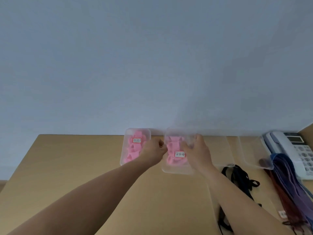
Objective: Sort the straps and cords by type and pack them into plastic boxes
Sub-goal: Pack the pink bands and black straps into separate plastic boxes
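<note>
A: Head view, where are the hands?
B: Both at the middle box. Clear plastic w/ a white label, pink straps inside. It sits on the table, near the far edge.
A: Right hand?
B: Right hand grips the box's right side, thumb over the top, fingers round the far corner.
A: Left?
B: Left hand is at the box's left rim, fingers curled tight. Too blurry to tell if they pinch the rim.
A: Anything else?
B: Left box is just beside it, also pink inside + label. Empty boxes stand to the right. Black cords lie loose by the right forearm. Purple straps & red cords are further right, by a phone.
</note>
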`<control>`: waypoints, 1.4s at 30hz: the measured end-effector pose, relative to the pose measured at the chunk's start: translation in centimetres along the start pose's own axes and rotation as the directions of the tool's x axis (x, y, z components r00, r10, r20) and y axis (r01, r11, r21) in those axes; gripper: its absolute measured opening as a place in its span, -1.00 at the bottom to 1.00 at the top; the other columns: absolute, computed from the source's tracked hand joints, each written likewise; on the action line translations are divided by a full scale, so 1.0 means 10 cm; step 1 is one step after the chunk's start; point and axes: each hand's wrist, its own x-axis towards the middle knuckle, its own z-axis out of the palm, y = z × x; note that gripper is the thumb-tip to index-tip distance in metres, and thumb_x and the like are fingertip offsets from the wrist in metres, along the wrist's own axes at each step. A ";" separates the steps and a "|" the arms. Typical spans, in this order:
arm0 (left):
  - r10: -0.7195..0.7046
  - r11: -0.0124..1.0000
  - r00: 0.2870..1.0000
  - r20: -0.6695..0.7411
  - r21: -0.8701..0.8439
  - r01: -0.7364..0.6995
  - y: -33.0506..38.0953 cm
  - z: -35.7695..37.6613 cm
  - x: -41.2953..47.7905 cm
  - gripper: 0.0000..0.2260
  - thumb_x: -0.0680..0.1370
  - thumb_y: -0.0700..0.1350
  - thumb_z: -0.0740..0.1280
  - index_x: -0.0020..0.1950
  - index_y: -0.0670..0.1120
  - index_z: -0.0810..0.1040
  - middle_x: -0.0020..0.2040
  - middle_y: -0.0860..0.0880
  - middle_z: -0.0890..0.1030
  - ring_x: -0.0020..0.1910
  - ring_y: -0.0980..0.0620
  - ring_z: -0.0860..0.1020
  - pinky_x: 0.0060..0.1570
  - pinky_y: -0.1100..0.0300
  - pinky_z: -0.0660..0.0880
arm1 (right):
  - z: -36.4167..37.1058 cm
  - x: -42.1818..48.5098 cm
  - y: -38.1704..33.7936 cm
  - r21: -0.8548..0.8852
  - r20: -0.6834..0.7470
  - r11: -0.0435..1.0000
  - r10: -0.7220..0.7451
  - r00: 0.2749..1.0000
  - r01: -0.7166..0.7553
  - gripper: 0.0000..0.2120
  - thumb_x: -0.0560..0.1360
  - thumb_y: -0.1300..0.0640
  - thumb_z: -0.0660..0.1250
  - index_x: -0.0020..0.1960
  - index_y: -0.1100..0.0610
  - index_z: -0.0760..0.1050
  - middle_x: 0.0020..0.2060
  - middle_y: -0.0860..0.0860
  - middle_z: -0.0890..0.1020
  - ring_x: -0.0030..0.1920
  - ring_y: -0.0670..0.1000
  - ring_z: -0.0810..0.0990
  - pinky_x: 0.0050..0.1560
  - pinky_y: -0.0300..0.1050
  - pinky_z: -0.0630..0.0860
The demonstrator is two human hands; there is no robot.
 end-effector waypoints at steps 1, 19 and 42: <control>-0.024 0.999 1.000 -0.012 0.027 0.024 0.02 0.03 0.07 -0.87 0.55 -0.13 0.27 -0.20 -0.10 0.48 -0.19 -0.17 0.66 -0.19 -0.15 0.64 -0.05 -0.15 0.57 | 0.02 0.11 0.01 -0.025 0.017 1.000 -0.001 1.000 0.002 -0.66 0.49 -0.10 0.36 0.11 0.03 0.31 -0.13 -0.16 0.49 -0.11 0.01 0.51 -0.20 -0.09 0.34; -0.131 0.968 0.984 -0.121 0.201 0.154 -0.02 0.43 0.46 -0.94 0.55 -0.14 0.25 -0.12 -0.07 0.43 -0.22 0.01 0.52 -0.20 -0.02 0.49 -0.28 0.14 0.40 | 0.20 0.75 0.45 -0.375 0.074 0.927 0.052 0.996 -0.020 -0.62 0.53 -0.24 0.19 0.09 0.08 0.35 0.01 0.08 0.58 0.01 0.16 0.61 -0.19 -0.07 0.33; 0.243 0.663 0.970 0.030 0.725 -0.188 0.03 1.03 0.57 -0.36 0.62 0.16 -0.17 0.58 -0.19 -0.21 0.56 -0.15 -0.33 0.51 -0.10 -0.42 0.50 0.01 -0.38 | 0.15 0.85 0.51 -0.508 0.122 0.857 -0.029 0.992 0.087 -0.59 0.62 -0.22 0.08 0.07 0.12 0.43 -0.01 0.09 0.63 -0.01 0.17 0.62 -0.23 -0.08 0.33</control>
